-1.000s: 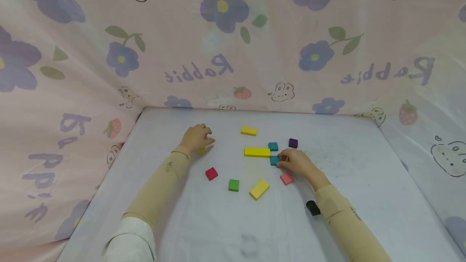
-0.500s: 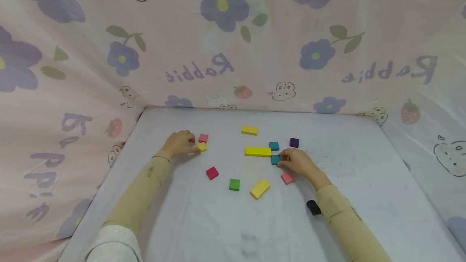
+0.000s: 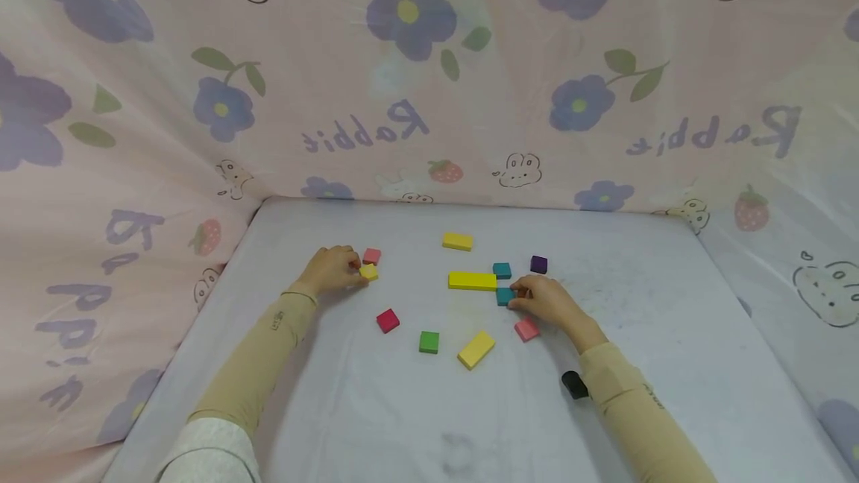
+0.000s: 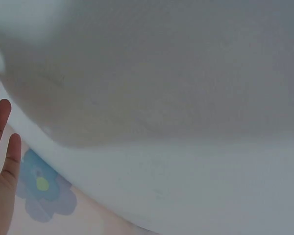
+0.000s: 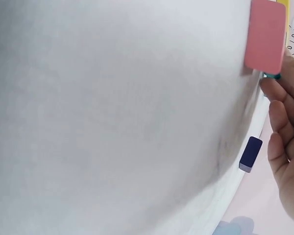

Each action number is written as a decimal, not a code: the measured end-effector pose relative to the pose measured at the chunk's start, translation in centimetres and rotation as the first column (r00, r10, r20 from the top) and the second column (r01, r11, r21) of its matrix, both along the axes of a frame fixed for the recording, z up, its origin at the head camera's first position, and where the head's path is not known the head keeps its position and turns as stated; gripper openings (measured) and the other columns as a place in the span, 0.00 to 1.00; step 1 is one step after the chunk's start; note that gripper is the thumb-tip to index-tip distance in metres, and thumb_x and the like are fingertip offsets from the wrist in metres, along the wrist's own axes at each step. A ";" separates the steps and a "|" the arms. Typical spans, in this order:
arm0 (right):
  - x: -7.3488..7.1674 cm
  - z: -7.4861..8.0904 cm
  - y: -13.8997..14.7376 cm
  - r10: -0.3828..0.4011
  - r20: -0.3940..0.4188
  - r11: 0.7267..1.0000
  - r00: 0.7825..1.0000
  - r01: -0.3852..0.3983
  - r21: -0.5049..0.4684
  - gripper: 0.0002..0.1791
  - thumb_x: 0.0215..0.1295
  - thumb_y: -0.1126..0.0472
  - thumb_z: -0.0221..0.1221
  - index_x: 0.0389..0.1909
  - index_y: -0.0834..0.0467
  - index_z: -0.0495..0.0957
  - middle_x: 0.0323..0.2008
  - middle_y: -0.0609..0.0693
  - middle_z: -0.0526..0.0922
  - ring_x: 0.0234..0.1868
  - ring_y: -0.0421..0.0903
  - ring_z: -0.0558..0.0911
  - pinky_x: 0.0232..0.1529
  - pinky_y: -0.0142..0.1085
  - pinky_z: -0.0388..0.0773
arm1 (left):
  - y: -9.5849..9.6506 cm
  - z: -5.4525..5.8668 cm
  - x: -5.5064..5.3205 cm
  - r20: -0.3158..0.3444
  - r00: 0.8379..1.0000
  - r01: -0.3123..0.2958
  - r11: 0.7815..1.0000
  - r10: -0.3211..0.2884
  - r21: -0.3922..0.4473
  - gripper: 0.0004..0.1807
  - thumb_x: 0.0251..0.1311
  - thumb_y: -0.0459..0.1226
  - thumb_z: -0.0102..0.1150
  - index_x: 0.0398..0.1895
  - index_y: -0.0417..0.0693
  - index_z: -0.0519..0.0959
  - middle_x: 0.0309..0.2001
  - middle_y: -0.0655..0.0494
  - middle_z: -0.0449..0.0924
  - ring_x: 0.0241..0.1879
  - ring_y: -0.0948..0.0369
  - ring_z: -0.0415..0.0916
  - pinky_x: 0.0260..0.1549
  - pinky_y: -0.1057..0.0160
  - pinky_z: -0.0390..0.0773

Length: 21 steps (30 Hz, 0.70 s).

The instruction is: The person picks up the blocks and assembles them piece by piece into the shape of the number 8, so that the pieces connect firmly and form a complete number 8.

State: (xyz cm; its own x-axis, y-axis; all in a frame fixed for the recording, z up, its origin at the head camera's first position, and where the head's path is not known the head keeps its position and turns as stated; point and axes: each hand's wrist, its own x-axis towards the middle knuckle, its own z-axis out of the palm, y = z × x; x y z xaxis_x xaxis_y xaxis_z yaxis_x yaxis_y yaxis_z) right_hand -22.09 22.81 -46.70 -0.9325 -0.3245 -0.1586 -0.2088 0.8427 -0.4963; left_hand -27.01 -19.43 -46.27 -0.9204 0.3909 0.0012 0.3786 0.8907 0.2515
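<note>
My left hand [image 3: 329, 271] is at the left of the table, thumb and index finger pinching a small yellow block [image 3: 368, 272]. Just behind that block lies a pink block [image 3: 372, 256]. The left wrist view catches only a few fingers [image 4: 0, 120] at its edge. With thumb and fingertips, my right hand [image 3: 549, 298] pinches a teal block [image 3: 505, 297] by the right end of a long yellow block [image 3: 473, 281]. A second teal block [image 3: 502, 270] sits behind that end. Another pink block [image 3: 526, 329] lies in front of the right hand, large in the right wrist view.
Around the hands lie a purple block [image 3: 539, 264], a red block [image 3: 388, 320], a green block [image 3: 429, 342] and two yellow blocks, one at the back [image 3: 458, 241] and one in front [image 3: 476, 350]. A black object [image 3: 574, 384] is beside the right forearm. Printed cloth [image 3: 470, 95] surrounds the white table.
My left hand has drawn back to the left, uncovering the pink block, and its fingertips are now at the small yellow block. My right hand stays at the teal block.
</note>
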 end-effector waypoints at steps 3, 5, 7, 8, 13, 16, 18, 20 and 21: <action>0.1 0.0 0.0 -0.004 -0.001 1.000 1.000 0.004 -0.001 0.19 0.59 0.54 0.61 0.48 0.61 0.78 0.33 0.48 0.80 0.31 0.42 0.72 0.35 0.34 0.73 | 0.2 0.0 0.0 -0.002 1.000 0.007 1.000 -0.007 0.013 0.17 0.46 0.49 0.68 0.32 0.47 0.81 0.32 0.57 0.80 0.34 0.59 0.74 0.44 0.49 0.70; 0.1 0.0 0.0 -0.007 -0.002 1.000 1.000 0.007 -0.001 0.19 0.59 0.55 0.61 0.48 0.61 0.78 0.33 0.48 0.80 0.31 0.42 0.72 0.35 0.34 0.73 | 0.4 0.0 -0.1 -0.005 1.000 0.012 1.000 -0.012 0.013 0.16 0.47 0.49 0.68 0.31 0.47 0.80 0.32 0.57 0.80 0.34 0.59 0.74 0.44 0.49 0.71; 0.1 0.0 0.0 -0.005 -0.005 1.000 1.000 0.005 0.000 0.19 0.59 0.55 0.61 0.48 0.61 0.78 0.33 0.48 0.80 0.31 0.42 0.72 0.36 0.35 0.73 | 0.7 0.0 -0.2 -0.006 1.000 0.016 1.000 -0.016 0.016 0.16 0.47 0.49 0.68 0.30 0.48 0.80 0.31 0.57 0.80 0.34 0.60 0.74 0.44 0.50 0.70; 0.1 0.0 0.0 -0.002 -0.006 1.000 1.000 0.002 0.000 0.19 0.59 0.55 0.61 0.48 0.61 0.78 0.33 0.49 0.80 0.31 0.42 0.73 0.36 0.35 0.73 | 0.9 0.0 -0.3 -0.007 1.000 0.016 1.000 -0.016 0.019 0.16 0.47 0.49 0.68 0.30 0.48 0.80 0.31 0.57 0.80 0.34 0.60 0.74 0.45 0.50 0.70; 0.0 0.1 0.1 -0.003 -0.006 1.000 1.000 0.003 -0.005 0.19 0.60 0.55 0.61 0.49 0.61 0.78 0.34 0.49 0.80 0.32 0.43 0.73 0.37 0.36 0.74 | 2.1 0.1 -0.5 -0.022 0.999 0.051 0.998 -0.050 0.035 0.14 0.47 0.47 0.68 0.29 0.47 0.80 0.30 0.57 0.80 0.33 0.60 0.73 0.44 0.51 0.67; 0.0 0.1 0.1 -0.005 -0.004 1.000 1.000 0.005 -0.003 0.19 0.60 0.55 0.61 0.49 0.61 0.78 0.34 0.49 0.80 0.32 0.43 0.73 0.37 0.36 0.74 | 3.1 0.2 -0.5 -0.032 0.996 0.078 0.996 -0.077 0.031 0.14 0.47 0.47 0.69 0.28 0.48 0.79 0.28 0.58 0.78 0.30 0.62 0.70 0.42 0.54 0.67; 0.0 0.0 0.1 -0.002 -0.005 1.000 1.000 0.002 -0.001 0.19 0.60 0.55 0.61 0.49 0.61 0.78 0.34 0.49 0.80 0.32 0.42 0.73 0.37 0.36 0.74 | 3.8 0.2 -0.5 -0.038 0.995 0.094 0.995 -0.094 0.021 0.13 0.48 0.47 0.68 0.27 0.48 0.80 0.27 0.59 0.77 0.29 0.63 0.69 0.41 0.56 0.67; 0.1 -0.1 0.0 0.001 -0.003 1.000 1.000 -0.001 0.001 0.19 0.60 0.55 0.61 0.49 0.61 0.78 0.33 0.49 0.80 0.32 0.43 0.73 0.37 0.36 0.74 | 4.7 0.2 -0.5 -0.038 0.993 0.109 0.994 -0.108 0.009 0.13 0.49 0.47 0.68 0.28 0.48 0.80 0.27 0.60 0.76 0.29 0.64 0.69 0.41 0.56 0.67; 0.1 -0.1 0.0 0.000 -0.002 1.000 1.000 0.000 0.000 0.19 0.60 0.55 0.61 0.49 0.61 0.78 0.33 0.49 0.80 0.32 0.43 0.73 0.37 0.36 0.74 | 5.2 0.3 -0.5 -0.032 0.993 0.113 0.994 -0.113 0.007 0.12 0.49 0.47 0.67 0.29 0.48 0.81 0.27 0.59 0.76 0.29 0.64 0.69 0.41 0.56 0.67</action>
State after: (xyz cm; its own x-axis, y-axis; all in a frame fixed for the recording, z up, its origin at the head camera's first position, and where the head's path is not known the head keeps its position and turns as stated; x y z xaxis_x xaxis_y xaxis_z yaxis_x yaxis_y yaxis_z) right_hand -21.99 22.77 -46.80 -0.9330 -0.3241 -0.1567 -0.2094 0.8426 -0.4962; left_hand -27.46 -14.23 -45.96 -0.8698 0.4922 0.0339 0.4846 0.8395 0.2456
